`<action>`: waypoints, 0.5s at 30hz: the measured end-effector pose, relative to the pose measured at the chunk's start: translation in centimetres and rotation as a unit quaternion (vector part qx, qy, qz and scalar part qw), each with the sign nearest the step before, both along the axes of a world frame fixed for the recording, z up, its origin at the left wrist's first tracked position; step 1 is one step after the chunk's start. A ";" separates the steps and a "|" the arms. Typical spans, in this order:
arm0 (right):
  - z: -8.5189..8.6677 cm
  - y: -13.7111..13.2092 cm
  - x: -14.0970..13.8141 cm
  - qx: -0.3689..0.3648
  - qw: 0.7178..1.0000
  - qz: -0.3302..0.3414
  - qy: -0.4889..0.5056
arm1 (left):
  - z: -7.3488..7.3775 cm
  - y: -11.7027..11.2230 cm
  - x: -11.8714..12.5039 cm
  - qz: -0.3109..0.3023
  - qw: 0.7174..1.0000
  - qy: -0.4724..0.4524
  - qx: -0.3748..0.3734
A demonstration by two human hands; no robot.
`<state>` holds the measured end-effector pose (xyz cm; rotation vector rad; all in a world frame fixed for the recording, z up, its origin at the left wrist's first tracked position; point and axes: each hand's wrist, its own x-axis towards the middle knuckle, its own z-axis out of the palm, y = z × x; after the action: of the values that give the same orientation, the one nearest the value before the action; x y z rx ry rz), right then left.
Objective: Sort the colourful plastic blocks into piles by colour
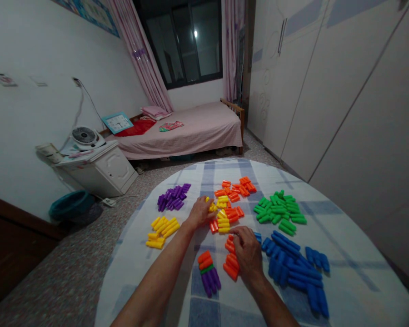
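Coloured plastic tube pieces lie in groups on a blue-and-white checked tablecloth (344, 272). My left hand (200, 211) reaches into the mixed yellow and orange pile (226, 214) in the middle, its fingers closed on a yellow piece (211, 207). My right hand (247, 252) rests lower down, fingers curled and pinched over several orange pieces (230, 265) beside the blue pile (293, 263). What the fingertips hold is hidden. A small cluster of orange, green and purple pieces (208, 272) lies just left of that hand.
Sorted piles surround the hands: purple (172, 197) at far left, yellow (162, 229) at near left, orange (240, 187) at the back, green (279, 210) at right. Beyond the table stand a bed (191, 129), a white cabinet (98, 170) with a fan, and wardrobe doors (327, 91).
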<state>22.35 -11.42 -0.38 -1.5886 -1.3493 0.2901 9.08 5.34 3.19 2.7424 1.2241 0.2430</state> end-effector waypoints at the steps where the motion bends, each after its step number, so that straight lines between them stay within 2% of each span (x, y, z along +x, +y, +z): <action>1: 0.0 0.0 0.0 0.000 1.000 0.000 -0.001 | 0.0 0.0 -0.3 0.008 1.000 -0.019 0.006; 5: 0.1 0.0 -0.1 -0.001 1.000 -0.003 0.002 | 1.6 -0.8 -3.0 0.059 0.990 -0.125 0.043; 9: 0.0 0.1 0.0 0.002 1.000 -0.004 0.001 | 3.2 -2.9 -9.1 0.140 0.964 -0.185 0.128; 12: 0.1 0.1 0.0 0.006 1.000 -0.006 -0.006 | 2.5 -4.1 -14.8 0.225 0.943 -0.187 0.156; 15: 0.1 0.1 0.1 0.005 1.000 -0.005 -0.011 | 0.7 -4.4 -19.4 0.311 0.919 -0.200 0.138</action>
<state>22.42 -11.35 -0.32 -1.5946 -1.3564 0.2611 -10.27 0.94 3.86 2.2162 1.9961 1.0498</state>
